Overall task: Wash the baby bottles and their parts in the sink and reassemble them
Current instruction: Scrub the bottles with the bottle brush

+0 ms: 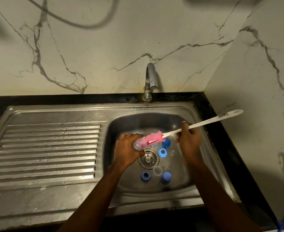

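Observation:
Over the steel sink basin [184,168], my left hand [127,152] grips a clear baby bottle [137,145] lying sideways, mouth toward the right. My right hand [189,139] holds the white handle of a bottle brush [210,122]. Its pink sponge head [153,138] sits partly inside the bottle's mouth. On the basin floor lie several blue parts: a cap [166,143], a ring [162,152], another ring [145,176] and a cap [166,177]. A clear part [157,170] lies between them.
The drain strainer [148,159] sits at the basin's middle. A chrome tap [150,81] stands behind the basin, with no water visibly running. The ribbed drainboard [45,151] spreads to the left. Marble walls close in at the back and right.

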